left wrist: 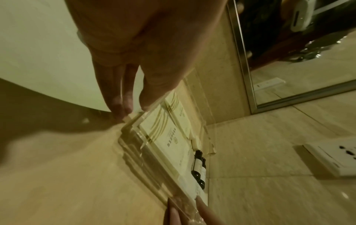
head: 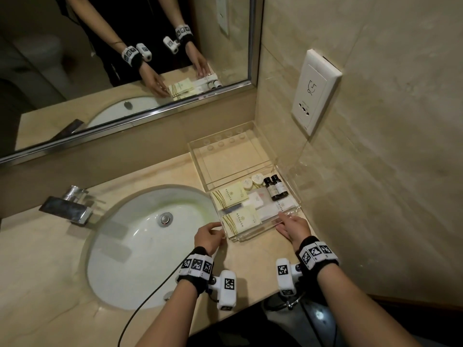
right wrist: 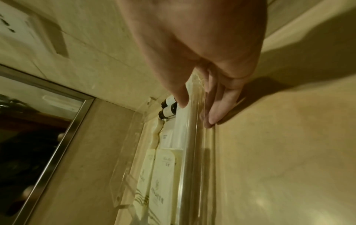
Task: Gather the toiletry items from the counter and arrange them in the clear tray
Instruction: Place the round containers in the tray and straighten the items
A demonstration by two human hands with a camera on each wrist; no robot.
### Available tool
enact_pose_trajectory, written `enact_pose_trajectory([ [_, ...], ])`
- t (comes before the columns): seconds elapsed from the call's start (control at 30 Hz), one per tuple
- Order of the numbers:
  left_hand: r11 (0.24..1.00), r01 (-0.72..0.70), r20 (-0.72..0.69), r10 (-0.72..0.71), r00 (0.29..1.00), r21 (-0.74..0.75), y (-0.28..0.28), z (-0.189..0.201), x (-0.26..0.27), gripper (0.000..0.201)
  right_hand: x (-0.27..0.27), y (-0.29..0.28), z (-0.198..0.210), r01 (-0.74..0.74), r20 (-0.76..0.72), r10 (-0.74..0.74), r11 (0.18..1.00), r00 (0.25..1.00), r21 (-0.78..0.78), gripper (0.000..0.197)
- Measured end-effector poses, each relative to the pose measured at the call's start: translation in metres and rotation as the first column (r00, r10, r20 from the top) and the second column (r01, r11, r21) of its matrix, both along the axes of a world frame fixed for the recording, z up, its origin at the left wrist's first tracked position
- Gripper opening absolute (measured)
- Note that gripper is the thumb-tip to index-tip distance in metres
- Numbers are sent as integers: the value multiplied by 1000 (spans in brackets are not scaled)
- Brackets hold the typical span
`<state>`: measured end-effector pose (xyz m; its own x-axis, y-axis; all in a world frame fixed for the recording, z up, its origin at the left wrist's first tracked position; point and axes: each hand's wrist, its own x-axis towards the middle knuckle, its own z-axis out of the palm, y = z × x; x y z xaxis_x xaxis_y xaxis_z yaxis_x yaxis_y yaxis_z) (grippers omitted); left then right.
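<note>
From above, the clear tray (head: 288, 221) sits on the counter (head: 62, 259) just right of the sink (head: 140, 246), already holding packets (head: 238, 220), round soaps (head: 253, 181) and two dark bottles (head: 275, 187). The left hand (head: 209, 237) pinches the tray's corner nearest the sink; the right hand (head: 294, 227) pinches the opposite near corner.

The left wrist view shows thumb over the rim and fingers (left wrist: 117, 97) outside the tray wall.

The right wrist view shows the same: thumb inside, fingers (right wrist: 221, 100) outside. I'd slide it level, both hands moving together, so nothing shifts.
</note>
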<state>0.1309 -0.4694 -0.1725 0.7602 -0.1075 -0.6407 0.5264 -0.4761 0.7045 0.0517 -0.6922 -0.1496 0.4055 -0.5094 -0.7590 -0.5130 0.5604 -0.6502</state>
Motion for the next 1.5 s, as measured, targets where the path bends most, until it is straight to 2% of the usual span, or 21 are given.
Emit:
enact_pose_trajectory([
  [0.1, 996, -53, -39, 51, 998, -68, -8, 11, -2, 29, 4, 2, 3, 68, 37, -69, 997, 997, 35, 39],
  [0.2, 986, -108, -111, 94, 989, -125, -12, 15, -3, 37, 8, 2, 6, 81, 13, -82, 994, 997, 69, 42],
  [0.37, 958, -212, -180, 177, 967, -193, -14, 19, -5, 41, 12, 0, -2, 97, 10, -98, 994, 995, 46, 30],
  [0.47, 948, -241, -157, 211, 965, -207, -13, 20, -4, 42, 14, 2, -1, 118, 14, -119, 992, 993, 55, 10],
  [0.6, 947, -233, -94, 217, 972, -222, -12, 21, 2, 41, 23, 3, -1, 136, 39, -139, 989, 990, 66, 12],
  [0.73, 949, -225, -71, 214, 974, -221, -12, 21, 14, 39, 31, 3, -2, 137, 61, -141, 988, 988, 63, 26],
  [0.83, 949, -224, -60, 216, 975, -222, -13, 18, 23, 38, 39, 2, -1, 138, 69, -143, 988, 987, 74, 22],
  [0.97, 944, -245, -58, 238, 970, -221, -15, 15, 35, 38, 56, 1, -1, 111, 84, -116, 992, 990, 65, 26],
  [1.23, 917, -303, -45, 301, 952, -259, -24, 17, 57, 34, 92, -7, -1, 99, 134, -116, 987, 984, 126, 56],
  [1.3, 896, -359, -103, 344, 933, -263, -26, 16, 56, 33, 95, -9, -5, 68, 136, -83, 991, 987, 116, 51],
  [1.4, 887, -380, -213, 331, 919, -262, -32, 17, 52, 40, 94, -10, -13, 14, 85, -20, 997, 996, 72, 34],
  [1.5, 890, -391, -258, 331, 908, -234, -41, 17, 54, 66, 97, -8, -15, -56, 41, 54, 997, 998, 55, 23],
])
